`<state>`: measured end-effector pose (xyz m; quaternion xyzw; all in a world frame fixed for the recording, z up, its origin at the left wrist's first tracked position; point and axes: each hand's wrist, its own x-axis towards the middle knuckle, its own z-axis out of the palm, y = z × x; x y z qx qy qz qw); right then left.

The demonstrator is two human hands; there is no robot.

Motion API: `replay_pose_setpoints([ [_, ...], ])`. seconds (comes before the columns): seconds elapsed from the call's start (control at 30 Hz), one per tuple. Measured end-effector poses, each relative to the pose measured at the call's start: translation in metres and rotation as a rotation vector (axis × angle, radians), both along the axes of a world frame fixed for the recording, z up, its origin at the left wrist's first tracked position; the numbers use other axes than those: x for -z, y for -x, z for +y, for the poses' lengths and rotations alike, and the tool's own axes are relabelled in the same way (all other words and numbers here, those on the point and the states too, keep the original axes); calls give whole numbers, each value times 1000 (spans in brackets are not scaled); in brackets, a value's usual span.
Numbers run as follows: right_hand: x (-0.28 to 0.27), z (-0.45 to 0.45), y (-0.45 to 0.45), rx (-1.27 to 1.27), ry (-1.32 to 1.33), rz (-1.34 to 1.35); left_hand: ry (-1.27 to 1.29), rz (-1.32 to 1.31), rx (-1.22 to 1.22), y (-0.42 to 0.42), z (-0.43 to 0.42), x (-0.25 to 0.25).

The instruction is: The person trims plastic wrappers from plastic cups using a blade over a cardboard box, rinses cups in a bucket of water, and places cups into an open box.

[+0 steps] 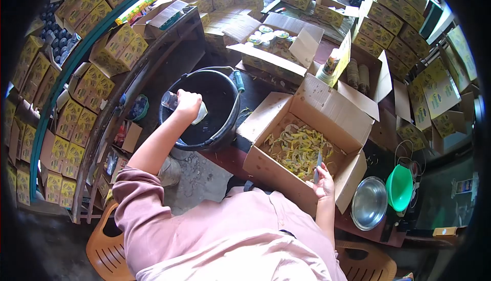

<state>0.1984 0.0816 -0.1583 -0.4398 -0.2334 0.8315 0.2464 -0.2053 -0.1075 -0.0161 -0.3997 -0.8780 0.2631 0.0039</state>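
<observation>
My left hand (189, 104) is closed over the black bucket (225, 140), around a clear container (169, 100) with a pale end (200, 114) showing past the fingers; its exact kind is hard to make out. The bucket has a wire handle with a green grip (239, 81). In my right hand (323, 184) is a knife (318, 166), its flat blade pointing up and away from me. That hand is over the near right part of an open cardboard box (327, 102), which holds a heap of yellowish peelings or strips (294, 145).
Right of the box stand a metal bowl (369, 203) and a green basin (400, 186). Behind is an open carton of lidded cups (271, 36). Stacked printed cartons (76, 117) line the left shelf and others (391, 20) the far right. Orange chairs (105, 240) flank me.
</observation>
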Motion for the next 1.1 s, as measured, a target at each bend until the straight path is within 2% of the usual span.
replay_pose_setpoints([
  [0.1, 1, 7, -6, 80, 170, 94, 49, -34, 38, -2, 6, -21],
  [0.2, 2, 18, -13, 157, 214, 131, 95, -41, 33, 4, 11, -31],
  [0.53, -22, 38, -24, 276, 101, 220, 42, 52, 76, 3, 18, -61],
  [0.63, -24, 40, -29, 289, 65, 235, 66, -203, -80, 14, 20, -63],
  [0.73, -28, 38, -31, 299, 49, 232, 102, -343, -206, 18, 21, -66],
  [0.87, -29, 35, -34, 327, 56, 228, 217, -480, -372, 27, 26, -62],
  [1.0, -31, 32, -35, 342, 67, 227, 85, -645, -612, 31, 24, -61],
  [1.1, -34, 31, -35, 348, 40, 215, 174, -710, -669, 29, 25, -65],
])
